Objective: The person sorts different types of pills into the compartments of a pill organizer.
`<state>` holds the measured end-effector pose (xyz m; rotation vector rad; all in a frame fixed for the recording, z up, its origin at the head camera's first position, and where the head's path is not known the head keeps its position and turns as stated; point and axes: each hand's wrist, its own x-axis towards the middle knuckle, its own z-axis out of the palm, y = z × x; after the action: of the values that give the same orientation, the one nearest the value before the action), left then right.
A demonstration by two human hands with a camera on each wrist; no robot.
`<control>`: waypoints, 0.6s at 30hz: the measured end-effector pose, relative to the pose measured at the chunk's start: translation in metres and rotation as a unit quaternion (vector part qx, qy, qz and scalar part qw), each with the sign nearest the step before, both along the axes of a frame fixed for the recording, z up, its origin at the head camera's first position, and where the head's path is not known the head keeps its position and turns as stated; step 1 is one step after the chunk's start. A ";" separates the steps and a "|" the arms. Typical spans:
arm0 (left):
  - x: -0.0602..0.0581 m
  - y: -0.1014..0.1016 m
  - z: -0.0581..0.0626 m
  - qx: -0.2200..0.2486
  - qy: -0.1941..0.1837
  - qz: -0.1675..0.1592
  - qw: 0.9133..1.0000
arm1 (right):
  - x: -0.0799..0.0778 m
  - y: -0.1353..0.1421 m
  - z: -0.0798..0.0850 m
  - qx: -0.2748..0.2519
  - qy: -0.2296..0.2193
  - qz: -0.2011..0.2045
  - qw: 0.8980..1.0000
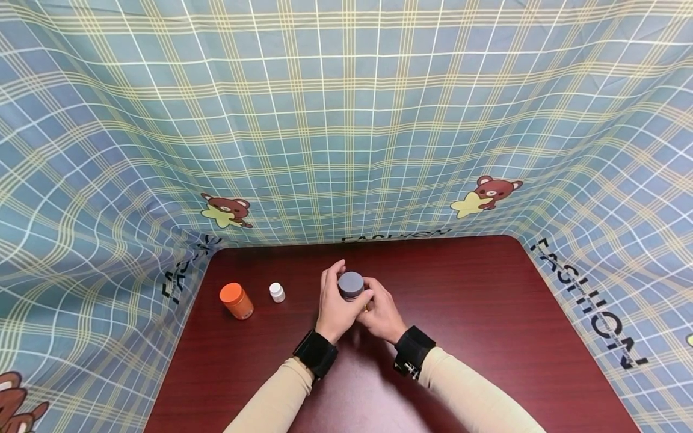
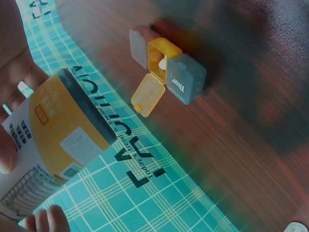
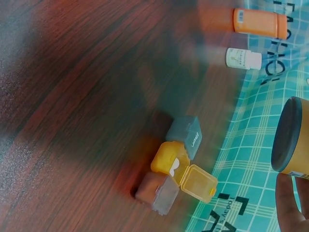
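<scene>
dark-lidded jar point(image 2: 55, 145) between both hands' fingers point(image 1: 331, 280)

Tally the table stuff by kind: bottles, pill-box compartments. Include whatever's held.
Bottles: 3 (orange bottle, small white bottle, held grey-lidded bottle)
Pill-box compartments: 3 ("Thur" compartment, open yellow compartment, reddish compartment)
Total: 6

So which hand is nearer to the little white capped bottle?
The left hand: it is to the right of the little white capped bottle, not touching it. The right hand is farther right, beyond the left one.
</scene>
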<state>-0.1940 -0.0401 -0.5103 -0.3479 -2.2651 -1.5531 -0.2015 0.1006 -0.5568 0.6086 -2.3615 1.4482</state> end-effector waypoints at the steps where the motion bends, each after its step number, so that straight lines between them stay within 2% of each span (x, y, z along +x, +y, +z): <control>1: 0.000 0.001 0.000 -0.010 0.001 0.014 1.000 | 0.000 0.000 0.000 0.006 0.003 -0.003 1.000; 3: -0.001 0.001 0.000 -0.019 0.000 0.037 0.999 | 0.000 -0.001 0.000 0.003 0.003 0.002 1.000; 5: -0.001 0.001 0.000 -0.013 -0.001 0.044 0.999 | 0.001 -0.002 0.000 -0.008 -0.005 0.010 1.000; 7: -0.001 0.000 0.000 0.001 -0.003 0.033 0.999 | 0.001 -0.002 0.000 -0.020 -0.013 0.015 1.000; 10: 0.000 -0.002 0.000 0.029 -0.010 -0.001 1.000 | 0.001 -0.003 -0.001 -0.033 -0.022 0.018 0.999; 14: -0.001 -0.005 0.000 0.043 -0.018 -0.038 0.998 | 0.001 -0.003 -0.001 -0.031 -0.024 0.018 0.999; 16: -0.002 -0.005 0.000 0.043 -0.015 -0.043 0.998 | 0.001 -0.003 -0.001 -0.026 -0.023 0.017 0.999; 18: -0.001 -0.005 0.001 0.038 -0.011 -0.032 0.999 | 0.001 -0.003 0.000 -0.011 -0.014 0.010 1.000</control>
<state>-0.1952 -0.0450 -0.5093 -0.3872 -2.2256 -1.6772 -0.2002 0.0973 -0.5570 0.6122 -2.3633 1.4994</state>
